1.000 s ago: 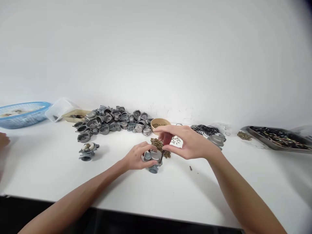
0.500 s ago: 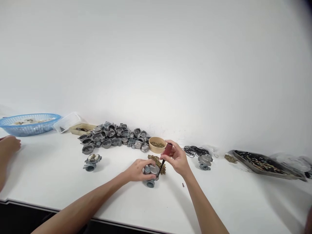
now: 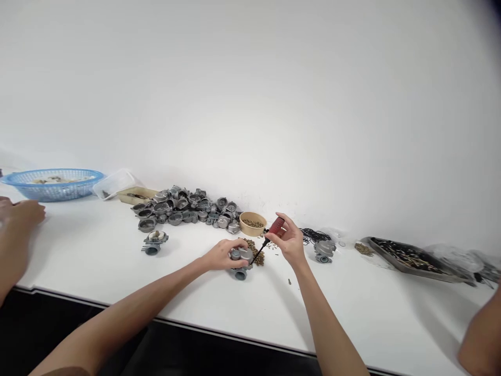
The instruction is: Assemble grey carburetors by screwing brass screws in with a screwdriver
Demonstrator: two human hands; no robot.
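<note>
My left hand [image 3: 221, 256] is closed around a small grey metal carburetor body [image 3: 240, 261] and holds it down on the white table [image 3: 352, 308]. My right hand [image 3: 288, 241] grips a screwdriver [image 3: 270, 235] with a red handle. Its dark shaft slants down to the left and its tip meets the top of the grey body. A small heap of brass screws [image 3: 256, 250] lies just behind the part, between my two hands.
Behind are a pile of grey metal castings [image 3: 183, 206], a tan bowl of brass bits [image 3: 252, 223], black O-rings [image 3: 313, 235], a metal tray [image 3: 407, 253], a blue basket [image 3: 52, 183] and two single carburetors [image 3: 154, 243] [image 3: 324, 249]. Another person's hand [image 3: 21, 214] rests far left, an arm [image 3: 481, 334] far right.
The camera has pulled back and tilted up, so my hands look smaller. The screwdriver handle has tipped to the right. The other person's hand at the left has come further in.
</note>
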